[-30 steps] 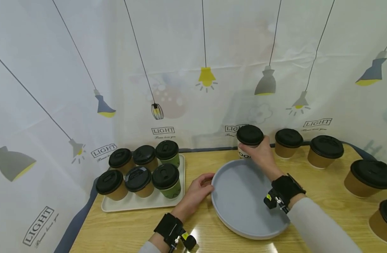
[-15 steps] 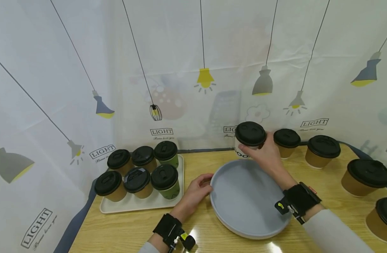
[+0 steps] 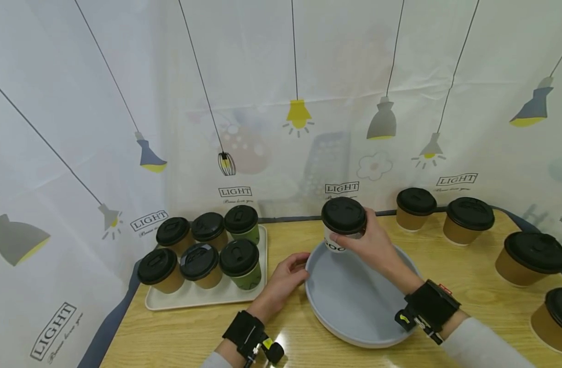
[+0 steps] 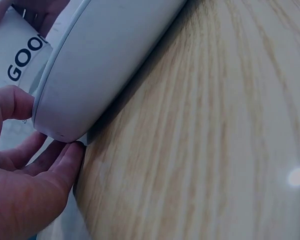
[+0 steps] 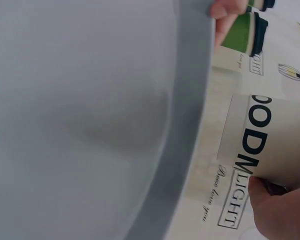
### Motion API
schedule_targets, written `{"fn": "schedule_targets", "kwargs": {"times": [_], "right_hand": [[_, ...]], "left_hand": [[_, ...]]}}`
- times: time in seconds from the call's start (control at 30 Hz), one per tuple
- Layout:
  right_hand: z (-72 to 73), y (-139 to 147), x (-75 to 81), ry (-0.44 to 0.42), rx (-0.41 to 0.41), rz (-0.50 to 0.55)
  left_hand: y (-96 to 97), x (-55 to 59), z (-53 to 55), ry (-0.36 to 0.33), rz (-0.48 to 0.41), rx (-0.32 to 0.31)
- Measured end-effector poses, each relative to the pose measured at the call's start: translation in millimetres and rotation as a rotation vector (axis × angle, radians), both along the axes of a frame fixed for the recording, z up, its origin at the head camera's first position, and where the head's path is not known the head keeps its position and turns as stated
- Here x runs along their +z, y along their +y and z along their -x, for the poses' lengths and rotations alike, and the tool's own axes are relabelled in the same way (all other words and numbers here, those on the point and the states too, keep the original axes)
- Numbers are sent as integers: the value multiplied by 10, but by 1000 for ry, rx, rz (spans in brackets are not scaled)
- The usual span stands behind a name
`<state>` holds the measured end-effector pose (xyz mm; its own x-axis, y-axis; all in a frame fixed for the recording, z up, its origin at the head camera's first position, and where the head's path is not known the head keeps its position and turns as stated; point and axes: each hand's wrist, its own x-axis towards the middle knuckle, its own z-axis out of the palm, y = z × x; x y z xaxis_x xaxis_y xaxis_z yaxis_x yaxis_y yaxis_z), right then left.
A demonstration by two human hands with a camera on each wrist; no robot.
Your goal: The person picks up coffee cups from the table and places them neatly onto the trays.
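Note:
My right hand (image 3: 370, 245) grips a white paper coffee cup (image 3: 338, 240) with a black lid, upright above the far left edge of a round grey-blue tray (image 3: 354, 301). Dark letters show on the cup (image 5: 285, 140) in the right wrist view, where it is apart from the tray's rim (image 5: 190, 120). At the tray's left side, my left hand (image 3: 285, 278) holds the edge. The left wrist view has its thumb (image 4: 15, 102) at the rim and its fingers curled against the lower side of the tray (image 4: 110, 55).
On the left, a cream rectangular tray (image 3: 207, 301) bears several lidded cups, brown and green. More brown cups (image 3: 469, 227) with black lids stand along the right side of the wooden table (image 3: 469, 276). A printed curtain (image 3: 272, 61) hangs behind.
My right hand has carried the white cup from behind the round tray leftward and nearer, to above its far left rim. My left hand has stayed at the tray's edge.

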<state>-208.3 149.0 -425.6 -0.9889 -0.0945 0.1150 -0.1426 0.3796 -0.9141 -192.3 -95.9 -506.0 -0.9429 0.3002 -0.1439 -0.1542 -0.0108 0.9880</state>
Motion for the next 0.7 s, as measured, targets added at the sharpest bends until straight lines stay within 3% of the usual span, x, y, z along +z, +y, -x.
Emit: {"fn": "schedule_targets", "kwargs": {"times": [0.3,0.7], "right_hand": [[-84,80,10,-36,13,-35],[-262,546,51,-60,25,-50]], "left_hand": [[25,-2,-2,-3,1,-3],[1,-32,2,14,-11,-5]]}}
